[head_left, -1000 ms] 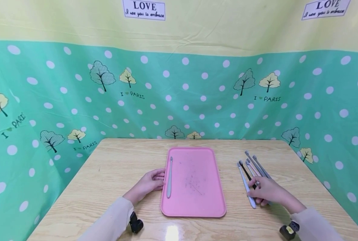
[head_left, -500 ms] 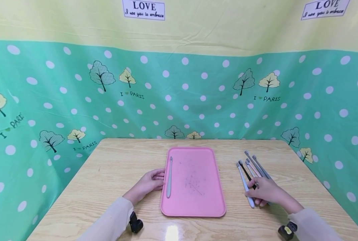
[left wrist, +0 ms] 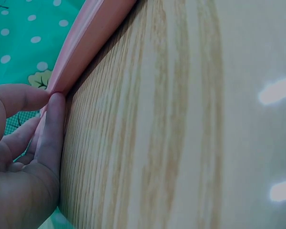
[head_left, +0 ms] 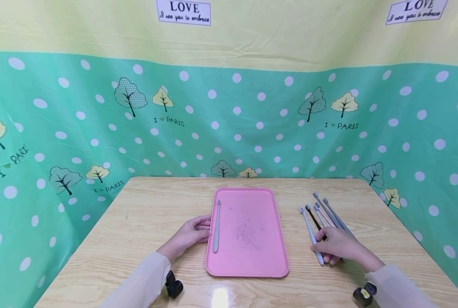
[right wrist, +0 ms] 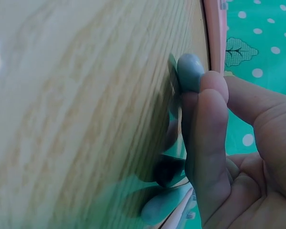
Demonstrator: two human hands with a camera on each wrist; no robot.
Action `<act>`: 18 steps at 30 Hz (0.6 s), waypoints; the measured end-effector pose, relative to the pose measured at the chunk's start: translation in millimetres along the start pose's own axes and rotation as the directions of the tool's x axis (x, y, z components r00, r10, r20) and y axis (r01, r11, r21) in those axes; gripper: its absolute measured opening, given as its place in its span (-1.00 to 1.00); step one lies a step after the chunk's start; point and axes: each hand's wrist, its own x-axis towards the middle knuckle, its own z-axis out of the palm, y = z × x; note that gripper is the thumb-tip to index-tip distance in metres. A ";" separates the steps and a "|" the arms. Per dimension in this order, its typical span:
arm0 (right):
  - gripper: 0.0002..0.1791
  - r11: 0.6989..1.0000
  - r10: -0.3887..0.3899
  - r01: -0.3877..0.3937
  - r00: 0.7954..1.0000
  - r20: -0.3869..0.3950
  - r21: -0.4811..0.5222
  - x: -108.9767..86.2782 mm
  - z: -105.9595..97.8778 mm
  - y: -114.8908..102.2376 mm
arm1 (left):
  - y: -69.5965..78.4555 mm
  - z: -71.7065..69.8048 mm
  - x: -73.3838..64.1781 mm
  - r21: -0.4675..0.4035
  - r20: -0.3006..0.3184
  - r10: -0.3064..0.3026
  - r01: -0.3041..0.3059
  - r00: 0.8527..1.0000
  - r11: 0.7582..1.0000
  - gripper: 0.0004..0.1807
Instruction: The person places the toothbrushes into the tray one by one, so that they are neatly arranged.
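A pink tray [head_left: 252, 256] lies at the middle of the table, with one grey toothbrush [head_left: 216, 233] along its left side. At the tray's left edge is my left hand [head_left: 192, 232]; the left wrist view has its thumb and finger pinching the tray rim [left wrist: 88, 43]. To the right of the tray, my right hand [head_left: 340, 244] pinches a light blue toothbrush [head_left: 309, 226] by its handle, between thumb and fingers. The rounded handle end [right wrist: 189, 71] pokes past the fingertips, close over the table. Part of the handle is hidden by the fingers.
Beside the held one lie several more toothbrushes: a black toothbrush [head_left: 313, 217], a pink toothbrush [head_left: 327, 217] and grey toothbrushes [head_left: 334, 216], partly under my right hand. A polka-dot curtain [head_left: 229, 119] hangs behind the wooden table [head_left: 156, 201].
My right hand has shifted slightly left with the light blue toothbrush, widening its gap from the black toothbrush. The left hand and the tray stay where they were.
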 end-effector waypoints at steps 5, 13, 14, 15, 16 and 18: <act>-0.59 0.999 0.028 -0.028 0.999 0.015 0.031 0.7 1.1 -0.5 | -0.1 0.0 -0.7 0.004 0.000 0.003 -0.003 1.000 1.000 -0.33; -0.62 0.997 0.031 -0.034 0.999 0.043 0.070 1.1 2.3 -0.6 | -0.9 -1.0 1.6 -0.001 0.006 0.006 -0.006 1.000 1.000 -0.33; -0.62 0.997 0.032 -0.036 0.998 0.044 0.074 1.1 2.4 -1.0 | -1.1 -0.9 1.8 0.000 0.007 0.007 -0.007 1.000 1.000 -0.33; -0.62 0.996 0.034 -0.038 0.998 0.043 0.075 1.0 2.7 -1.4 | -1.1 -0.9 1.8 0.001 0.007 0.007 -0.007 1.000 1.000 -0.33; -0.63 0.996 0.035 -0.038 0.999 0.042 0.075 1.0 2.7 -1.8 | -1.2 -0.9 1.7 0.002 0.007 0.007 -0.007 1.000 1.000 -0.33; -0.62 0.996 0.041 -0.044 0.998 0.038 0.073 1.0 3.0 -2.5 | -1.1 -1.0 1.2 0.003 0.008 0.008 -0.008 1.000 1.000 -0.33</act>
